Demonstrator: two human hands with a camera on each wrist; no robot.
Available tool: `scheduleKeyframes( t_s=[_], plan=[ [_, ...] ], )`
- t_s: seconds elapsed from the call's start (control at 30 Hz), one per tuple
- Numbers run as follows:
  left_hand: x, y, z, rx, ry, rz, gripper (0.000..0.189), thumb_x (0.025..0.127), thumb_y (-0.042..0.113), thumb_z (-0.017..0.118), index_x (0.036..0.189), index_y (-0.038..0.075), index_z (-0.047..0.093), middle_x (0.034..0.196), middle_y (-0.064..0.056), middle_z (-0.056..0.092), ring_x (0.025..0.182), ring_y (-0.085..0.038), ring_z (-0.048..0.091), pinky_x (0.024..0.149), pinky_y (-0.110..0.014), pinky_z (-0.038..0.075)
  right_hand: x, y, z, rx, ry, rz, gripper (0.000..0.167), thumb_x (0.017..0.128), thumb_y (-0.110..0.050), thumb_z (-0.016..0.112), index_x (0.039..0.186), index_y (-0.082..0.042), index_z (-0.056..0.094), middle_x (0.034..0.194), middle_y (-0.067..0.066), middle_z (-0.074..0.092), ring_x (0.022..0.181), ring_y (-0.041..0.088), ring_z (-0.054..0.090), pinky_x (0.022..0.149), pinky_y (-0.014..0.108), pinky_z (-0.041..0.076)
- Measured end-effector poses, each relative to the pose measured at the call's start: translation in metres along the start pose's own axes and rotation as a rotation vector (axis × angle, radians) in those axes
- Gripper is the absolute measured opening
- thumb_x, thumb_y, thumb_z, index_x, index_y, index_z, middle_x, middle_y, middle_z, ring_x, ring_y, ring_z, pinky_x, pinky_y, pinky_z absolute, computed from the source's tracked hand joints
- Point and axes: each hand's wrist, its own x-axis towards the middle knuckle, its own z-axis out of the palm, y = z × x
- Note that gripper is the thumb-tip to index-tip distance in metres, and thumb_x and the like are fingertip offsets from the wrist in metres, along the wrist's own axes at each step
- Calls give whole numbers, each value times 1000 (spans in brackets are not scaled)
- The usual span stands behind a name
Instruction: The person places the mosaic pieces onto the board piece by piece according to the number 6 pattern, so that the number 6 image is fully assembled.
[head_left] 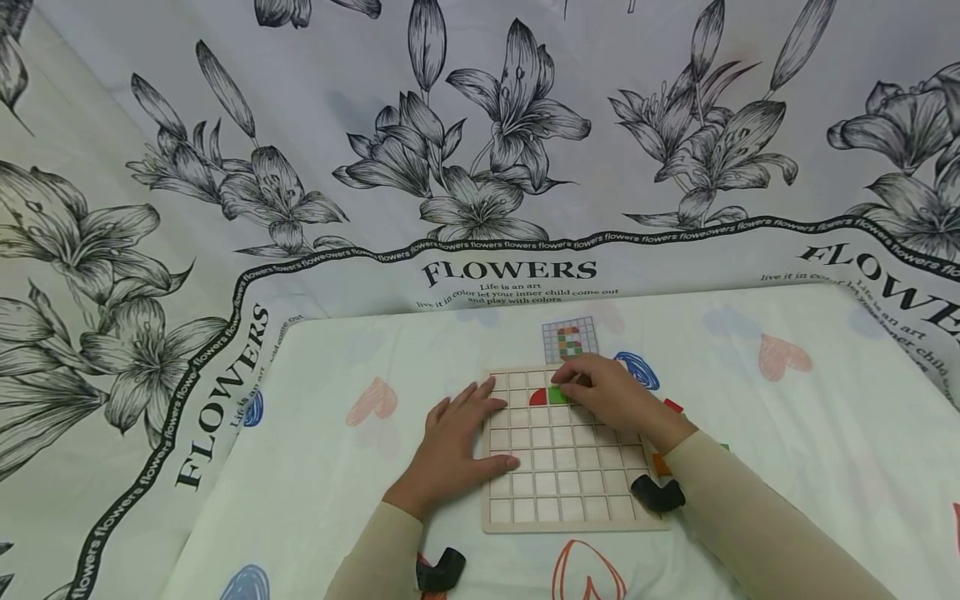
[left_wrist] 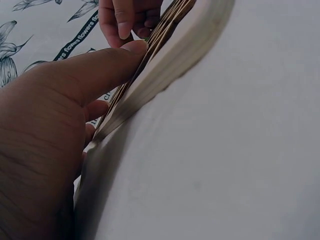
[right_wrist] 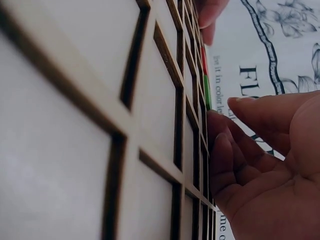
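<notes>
A wooden grid board [head_left: 525, 527] lies on the table, with a red piece [head_left: 538, 397] with a rounded corner and a green square tile [head_left: 557, 396] side by side in its upper rows. My right hand [head_left: 607, 392] is over the upper part of the board, its fingertips touching the green tile. In the right wrist view, a gap shows between the thumb [right_wrist: 240, 104] and the index finger at the tile's edge. My left hand [head_left: 457, 442] rests on the board's left edge, fingers spread and thumb lying over the cells.
Behind the board lies a small printed grid card [head_left: 551, 343] with a coloured pattern. A red piece [head_left: 672, 406] and an orange piece [head_left: 661, 465] lie right of the board, partly covered by the right arm. A flower-printed cloth [head_left: 480, 167] hangs behind the table.
</notes>
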Motion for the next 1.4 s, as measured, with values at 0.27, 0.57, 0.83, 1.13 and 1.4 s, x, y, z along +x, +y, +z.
scheduleKeyframes(
  t_s=[0.27, 0.57, 0.83, 1.13, 1.4],
  plan=[
    [1, -1, 1, 8, 5, 4, 81, 89, 66, 79, 157, 29, 55, 178, 16, 23, 163, -10, 14, 127, -49, 5, -2, -3, 0, 23, -5, 20, 14, 109, -17, 69, 120, -15, 78, 111, -2, 71, 95, 22, 63, 87, 44, 54],
    [0, -1, 2, 3, 4, 8, 81, 90, 67, 79, 158, 29, 55, 178, 15, 23, 163, -10, 15, 127, -50, 5, -5, -4, -6, 86, 6, 32, 30, 114, -31, 62, 132, -11, 74, 114, 1, 73, 99, 21, 67, 86, 44, 55],
    [0, -2, 3, 16, 6, 1, 81, 89, 68, 78, 158, 31, 54, 178, 17, 22, 162, -7, 13, 127, -50, 5, -16, -11, -21, 155, 24, -4, 43, 114, -43, 59, 137, -8, 70, 114, 9, 73, 103, 27, 67, 93, 50, 52],
    [0, -3, 4, 11, 11, 5, 82, 89, 69, 78, 157, 31, 55, 177, 17, 23, 162, -7, 14, 127, -50, 5, -34, -16, -35, 202, 51, -41, 38, 115, -36, 58, 136, -7, 70, 122, 16, 72, 108, 30, 68, 96, 52, 54],
    [0, -3, 4, 11, 18, 7, 82, 89, 69, 78, 157, 31, 55, 177, 16, 24, 162, -9, 15, 127, -50, 5, -56, -9, -45, 191, 84, -41, 35, 115, -30, 59, 135, -3, 69, 126, 16, 71, 109, 32, 67, 98, 55, 55]
  ],
)
